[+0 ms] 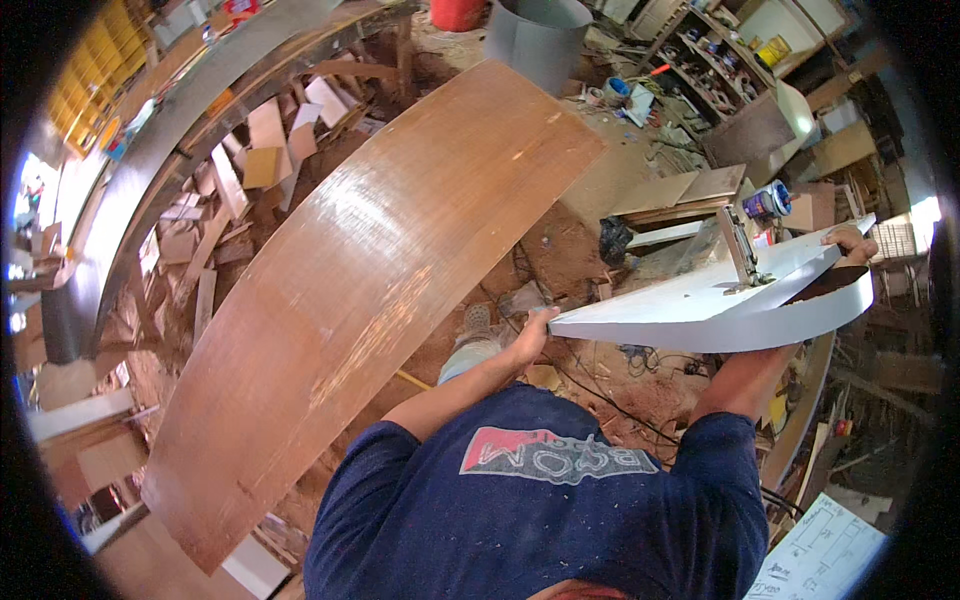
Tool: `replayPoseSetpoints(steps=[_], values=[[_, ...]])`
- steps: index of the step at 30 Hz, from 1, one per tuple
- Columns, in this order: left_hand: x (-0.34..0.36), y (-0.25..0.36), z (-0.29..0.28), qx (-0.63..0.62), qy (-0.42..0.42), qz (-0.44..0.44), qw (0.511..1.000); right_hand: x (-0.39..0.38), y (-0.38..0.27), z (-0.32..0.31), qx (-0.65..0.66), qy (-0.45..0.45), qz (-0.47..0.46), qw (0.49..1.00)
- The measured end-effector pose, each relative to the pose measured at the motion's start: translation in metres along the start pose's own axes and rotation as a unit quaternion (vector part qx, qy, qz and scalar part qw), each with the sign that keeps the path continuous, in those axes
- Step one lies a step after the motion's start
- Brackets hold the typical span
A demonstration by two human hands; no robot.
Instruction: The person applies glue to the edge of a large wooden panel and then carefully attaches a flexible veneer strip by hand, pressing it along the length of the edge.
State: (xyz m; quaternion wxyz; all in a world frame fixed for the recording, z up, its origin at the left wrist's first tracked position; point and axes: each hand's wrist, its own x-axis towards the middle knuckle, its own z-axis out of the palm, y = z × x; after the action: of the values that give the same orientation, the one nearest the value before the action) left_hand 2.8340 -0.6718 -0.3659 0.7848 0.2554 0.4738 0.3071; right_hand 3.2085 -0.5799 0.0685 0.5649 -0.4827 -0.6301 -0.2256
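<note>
A white board (655,300) is held out in front of me to the right. My left hand (535,335) grips its left corner, thumb on the edge. Under the board passes my right forearm, and my right hand (852,243) wraps round the far right end. A pale strip (800,328) runs along the near edge and curves round in a loop at the right, brown on its inner side. An upright metal fitting (740,250) stands at the board, its foot near the surface; I cannot tell whether it is fixed there.
A long brown wooden tabletop (380,300) slants across the left. Beyond it, a curved dark-edged bench (150,180) stands over wood offcuts (265,165). A grey cylinder (540,40) is at the back. Cables (620,410) trail over the littered floor; a drawn sheet (820,550) lies lower right.
</note>
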Motion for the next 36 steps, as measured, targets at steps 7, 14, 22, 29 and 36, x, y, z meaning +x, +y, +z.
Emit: replayPoseSetpoints(steps=[7,14,22,29,36], values=[[0.058,0.112,0.042,-0.162,-0.244,-0.091,0.952,0.053,0.071,0.007,0.05,-0.023,-0.015,0.998],[0.09,0.214,0.073,-0.034,-0.185,-0.004,0.982,0.09,0.105,0.001,-0.058,0.033,-0.049,0.997],[0.188,0.213,0.099,-0.073,-0.225,0.05,0.97,0.155,0.224,0.034,0.103,0.017,-0.101,0.989],[0.253,0.272,0.134,-0.136,-0.289,-0.025,0.947,0.19,0.266,0.166,0.051,0.103,-0.095,0.989],[0.37,0.32,0.241,-0.192,-0.121,0.017,0.974,0.229,0.386,0.229,0.112,0.042,-0.084,0.989]])
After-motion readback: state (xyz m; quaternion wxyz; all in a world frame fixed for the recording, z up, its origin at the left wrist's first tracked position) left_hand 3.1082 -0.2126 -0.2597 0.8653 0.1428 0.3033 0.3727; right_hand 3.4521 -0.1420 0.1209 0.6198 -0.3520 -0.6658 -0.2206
